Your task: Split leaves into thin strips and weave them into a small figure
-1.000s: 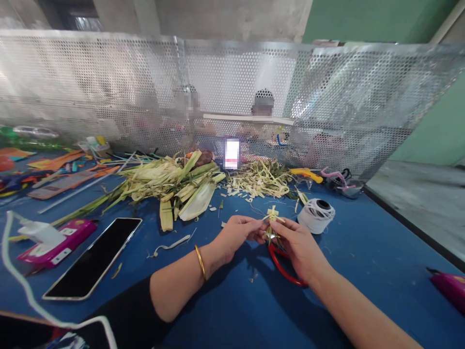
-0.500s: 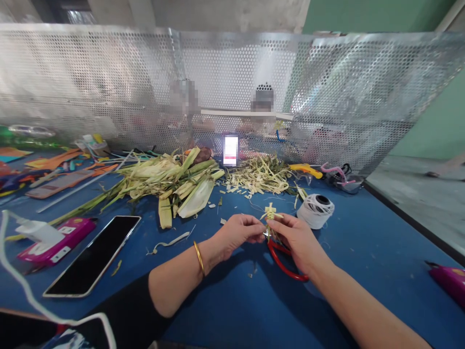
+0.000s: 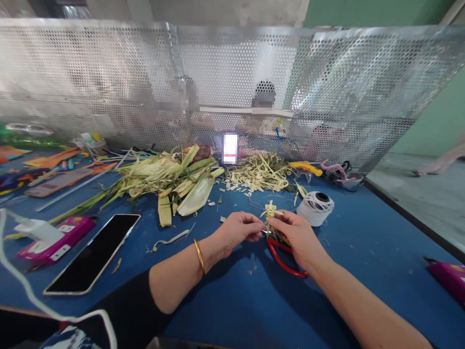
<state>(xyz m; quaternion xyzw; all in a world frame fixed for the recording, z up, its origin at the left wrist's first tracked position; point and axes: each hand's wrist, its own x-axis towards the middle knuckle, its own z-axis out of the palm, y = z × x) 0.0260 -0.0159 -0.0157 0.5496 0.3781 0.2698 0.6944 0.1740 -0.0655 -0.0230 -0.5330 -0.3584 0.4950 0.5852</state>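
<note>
Left hand (image 3: 244,229): closed to a pinch at thumb and forefinger; held close to the lower part of the leaf figure (image 3: 271,209); cannot tell whether holding a fine strand.
Right hand (image 3: 296,237): grips the leaf figure between thumb and fingers, just to the right of the other hand.
Figure position: between both hands, above the bench (image 3: 225,305); made of pale yellow-green strips; cross-shaped at the top, partly hidden below by fingers.
Red loop handle (image 3: 281,265): shows directly below the right hand, partly covered by it; cannot tell whether resting on the bench or hanging from the fingers.
Thread spool (image 3: 315,208): white, dark at the core; stands tilted just beyond the right hand.
Loose leaf strip (image 3: 176,238): lies near the left forearm, below the leaf pile (image 3: 160,169).
Shredded heap (image 3: 261,173): lies to the right of the leaf pile, in front of the perforated screen (image 3: 232,58).
Yellow tool (image 3: 305,168): lies to the right of the shredded heap.
Phone (image 3: 92,254): lies flat and dark-faced at left, beside the magenta power strip (image 3: 72,232).
White plug (image 3: 39,229): seated on the power strip.
Bracelet (image 3: 198,256): gold-coloured; worn at the left wrist.
</note>
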